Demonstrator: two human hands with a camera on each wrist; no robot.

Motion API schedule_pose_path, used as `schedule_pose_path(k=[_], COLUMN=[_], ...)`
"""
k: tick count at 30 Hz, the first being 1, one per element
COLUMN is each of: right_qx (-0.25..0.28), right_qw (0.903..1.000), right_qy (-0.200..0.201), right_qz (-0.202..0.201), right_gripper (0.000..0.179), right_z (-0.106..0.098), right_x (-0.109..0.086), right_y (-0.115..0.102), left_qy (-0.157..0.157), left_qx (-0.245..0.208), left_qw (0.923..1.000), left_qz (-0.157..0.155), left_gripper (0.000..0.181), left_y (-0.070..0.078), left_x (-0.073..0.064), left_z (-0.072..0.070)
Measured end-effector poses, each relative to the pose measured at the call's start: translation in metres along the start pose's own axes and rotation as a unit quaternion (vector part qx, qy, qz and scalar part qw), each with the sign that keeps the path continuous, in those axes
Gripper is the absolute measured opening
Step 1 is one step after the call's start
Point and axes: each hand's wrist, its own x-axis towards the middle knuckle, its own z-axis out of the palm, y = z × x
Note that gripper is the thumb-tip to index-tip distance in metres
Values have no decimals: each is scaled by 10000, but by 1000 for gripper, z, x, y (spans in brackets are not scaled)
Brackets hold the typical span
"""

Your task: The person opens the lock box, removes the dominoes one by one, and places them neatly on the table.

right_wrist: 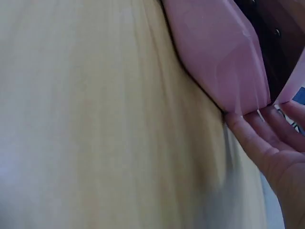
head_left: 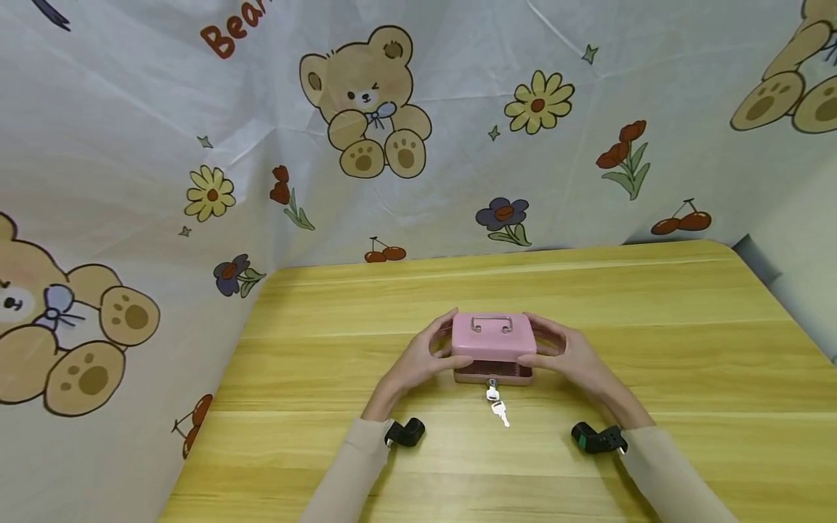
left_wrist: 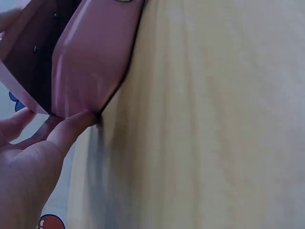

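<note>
A small pink cash box stands on the wooden table, its lid partly raised so that the dark inside shows along the front. My left hand holds the lid's left end, thumb at the front edge and fingers toward the back. At the right end my right hand grips it the same way. A folding metal handle lies on top of the lid. Two keys hang at the front lock. Both wrist views show fingertips at the corners of the box, its lid tilted away from the base.
The light wooden table spreads around the box on every side. Behind and to the left hangs a white cloth printed with bears and flowers. Black camera bands sit on both wrists.
</note>
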Motion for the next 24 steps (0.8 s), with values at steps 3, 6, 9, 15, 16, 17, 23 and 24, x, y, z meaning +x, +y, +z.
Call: schedule_pose_path(k=[3, 6, 9, 15, 16, 17, 23, 24], right_qx=[-388, -439, -197, 145, 153, 187, 21, -6], right_qw=[9988, 9977, 9982, 9967, 9964, 9961, 9949, 9946], right_qy=[173, 234, 87, -251, -237, -212, -82, -82], right_qz=[253, 463, 554, 760, 801, 834, 1004, 1030], right_gripper=[71, 71, 77, 83, 84, 85, 88, 88], right_z=[1, 4, 5, 4, 4, 5, 9, 9], right_x=[3, 10, 16, 19, 19, 20, 22, 22], right_y=[-12, -23, -32, -39, -39, -41, -46, -46], left_qy=[-43, 26, 166, 499, 561, 622, 877, 883], left_qx=[-56, -339, -720, -938, -950, -958, -1092, -1104], left_qw=[10000, 9989, 9946, 9872, 9861, 9851, 9783, 9778], left_qz=[-42, -312, -733, -1188, -1240, -1287, -1524, -1549], left_gripper=[80, 73, 72, 79, 81, 82, 89, 89], left_y=[4, 10, 19, 31, 32, 34, 40, 40], left_x=[3, 6, 10, 18, 19, 20, 25, 26], left_z=[-3, -4, -2, 4, 5, 5, 8, 8])
